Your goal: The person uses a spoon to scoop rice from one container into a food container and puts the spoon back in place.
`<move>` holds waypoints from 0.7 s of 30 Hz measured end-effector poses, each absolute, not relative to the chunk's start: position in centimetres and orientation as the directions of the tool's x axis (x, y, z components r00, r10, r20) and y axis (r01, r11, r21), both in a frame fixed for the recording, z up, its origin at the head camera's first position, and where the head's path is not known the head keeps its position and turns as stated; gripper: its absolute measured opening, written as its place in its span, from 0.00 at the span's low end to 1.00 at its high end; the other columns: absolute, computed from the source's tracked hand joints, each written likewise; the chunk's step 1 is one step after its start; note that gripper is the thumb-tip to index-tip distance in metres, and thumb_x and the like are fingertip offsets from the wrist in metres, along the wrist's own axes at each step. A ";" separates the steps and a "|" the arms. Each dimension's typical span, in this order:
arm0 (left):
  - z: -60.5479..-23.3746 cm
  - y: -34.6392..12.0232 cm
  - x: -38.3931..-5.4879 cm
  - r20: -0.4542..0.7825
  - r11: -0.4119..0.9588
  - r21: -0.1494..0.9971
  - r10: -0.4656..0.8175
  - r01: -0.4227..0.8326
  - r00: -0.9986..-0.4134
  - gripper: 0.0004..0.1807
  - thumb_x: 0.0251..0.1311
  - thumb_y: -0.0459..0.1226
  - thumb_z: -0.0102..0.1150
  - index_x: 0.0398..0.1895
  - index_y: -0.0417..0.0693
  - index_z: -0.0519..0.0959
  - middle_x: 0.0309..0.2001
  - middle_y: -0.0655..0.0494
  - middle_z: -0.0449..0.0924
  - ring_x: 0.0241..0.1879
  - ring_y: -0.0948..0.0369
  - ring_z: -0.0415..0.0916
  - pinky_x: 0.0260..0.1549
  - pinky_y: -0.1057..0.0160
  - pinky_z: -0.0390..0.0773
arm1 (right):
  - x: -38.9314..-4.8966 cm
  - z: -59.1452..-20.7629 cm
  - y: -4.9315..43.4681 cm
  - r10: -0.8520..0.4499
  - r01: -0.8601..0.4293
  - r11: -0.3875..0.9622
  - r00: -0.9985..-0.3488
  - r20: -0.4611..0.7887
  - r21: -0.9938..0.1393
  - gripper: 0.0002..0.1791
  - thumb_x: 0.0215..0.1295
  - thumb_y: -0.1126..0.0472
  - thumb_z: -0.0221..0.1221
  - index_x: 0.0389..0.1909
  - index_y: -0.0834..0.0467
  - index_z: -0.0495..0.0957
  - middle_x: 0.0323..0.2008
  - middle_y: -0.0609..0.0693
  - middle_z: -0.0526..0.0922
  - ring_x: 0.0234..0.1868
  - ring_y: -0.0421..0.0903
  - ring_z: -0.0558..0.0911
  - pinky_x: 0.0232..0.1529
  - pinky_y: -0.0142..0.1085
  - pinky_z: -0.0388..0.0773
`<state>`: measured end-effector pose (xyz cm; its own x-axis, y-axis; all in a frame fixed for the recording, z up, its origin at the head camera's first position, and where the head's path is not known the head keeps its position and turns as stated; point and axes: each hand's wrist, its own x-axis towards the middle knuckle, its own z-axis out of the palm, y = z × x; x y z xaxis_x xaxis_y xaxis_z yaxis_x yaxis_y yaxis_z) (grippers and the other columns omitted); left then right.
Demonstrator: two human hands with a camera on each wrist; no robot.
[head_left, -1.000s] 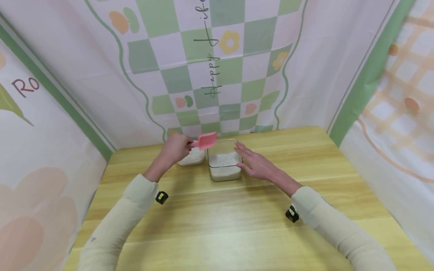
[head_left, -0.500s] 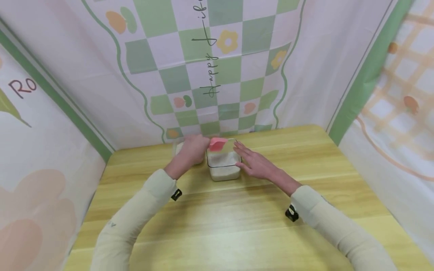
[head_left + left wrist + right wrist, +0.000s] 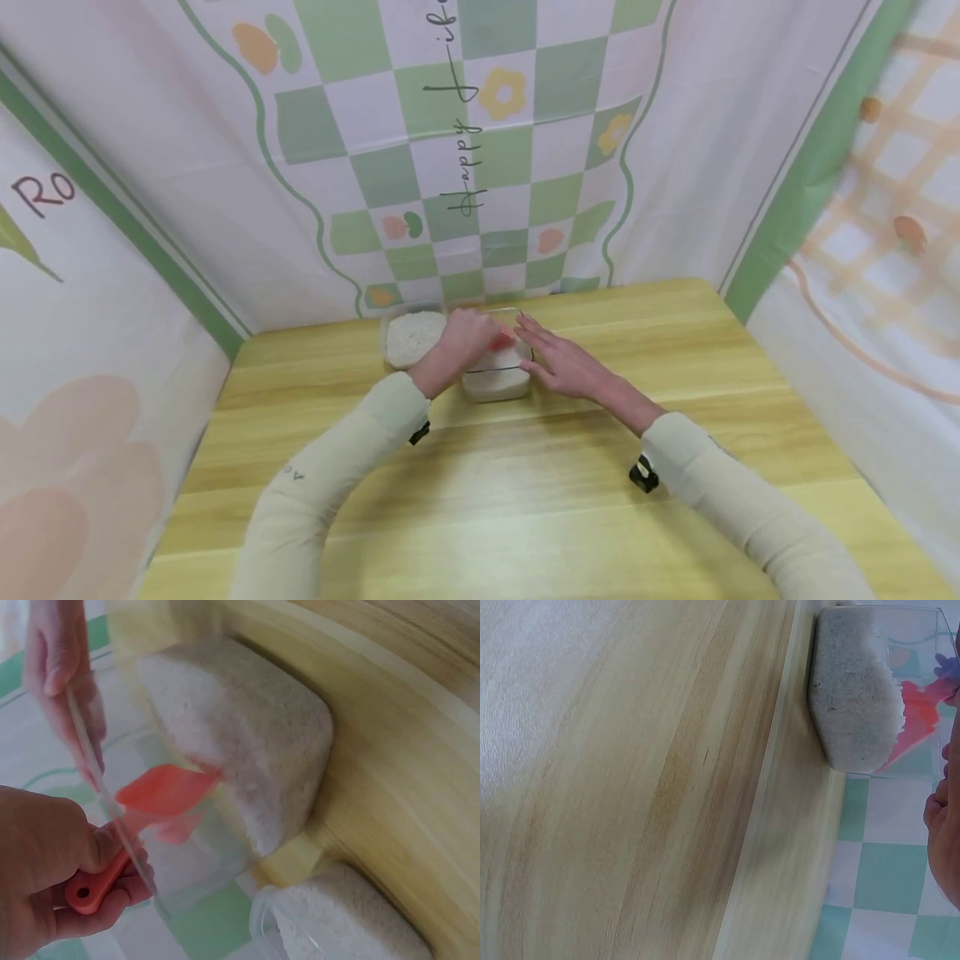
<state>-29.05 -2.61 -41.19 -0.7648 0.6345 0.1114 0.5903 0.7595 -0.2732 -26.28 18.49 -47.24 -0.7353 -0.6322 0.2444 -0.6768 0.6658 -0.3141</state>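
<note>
My left hand [image 3: 468,335] grips the handle of a pink scoop [image 3: 169,791] above the rim of a clear rectangular container [image 3: 497,385]. The scoop's blade points down into the container, its tip at the surface of the white, rice-like grains [image 3: 855,690]. In the head view, the left hand covers most of the handle and the container's left rim. My right hand [image 3: 566,362] rests against the container's right rim with its fingers straight. Just left of this container stands a smaller clear box [image 3: 412,337] filled with similar white grains.
Both containers stand near the back edge of a wooden table [image 3: 495,500]. Close behind them hangs a green-and-white checked cloth [image 3: 502,150]. More printed cloth [image 3: 97,333] hangs along the left side, and a plaid-printed one [image 3: 892,233] along the right.
My left hand has moved right with the scoop, from over the smaller box to over the larger container. The scoop has tipped down into it. The right hand has stayed in place.
</note>
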 end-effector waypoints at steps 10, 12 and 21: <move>-40.9 -2.0 -30.3 -0.069 0.649 -0.373 0.693 0.663 -0.718 0.06 0.67 0.34 0.56 0.36 0.50 0.83 0.36 0.57 0.86 0.35 0.61 0.82 0.34 0.63 0.84 | -26.1 -47.1 18.4 -0.627 -0.671 0.669 -0.740 0.243 -0.319 0.35 0.75 0.52 0.52 0.74 0.66 0.57 0.78 0.63 0.52 0.76 0.59 0.59 0.70 0.54 0.65; -40.6 -2.2 -30.4 -0.088 0.641 -0.350 0.703 0.683 -0.705 0.07 0.68 0.33 0.55 0.37 0.48 0.83 0.37 0.55 0.86 0.37 0.59 0.83 0.36 0.62 0.85 | -26.1 -47.0 18.4 -0.623 -0.669 0.668 -0.742 0.246 -0.326 0.34 0.76 0.52 0.52 0.74 0.67 0.57 0.78 0.63 0.52 0.76 0.60 0.59 0.70 0.54 0.65; -39.9 -2.7 -30.7 -0.184 0.657 -0.156 0.714 0.738 -0.675 0.06 0.68 0.35 0.56 0.36 0.42 0.81 0.38 0.49 0.85 0.40 0.53 0.84 0.43 0.55 0.83 | -26.1 -47.2 18.3 -0.622 -0.667 0.668 -0.744 0.245 -0.329 0.34 0.76 0.53 0.52 0.74 0.67 0.58 0.78 0.63 0.53 0.75 0.60 0.61 0.70 0.54 0.66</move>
<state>-30.69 -2.74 -39.85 -0.6752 0.7144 -0.1835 0.7376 0.6569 -0.1564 -26.11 18.29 -47.16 -0.7438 -0.6219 0.2448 -0.6671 0.6685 -0.3288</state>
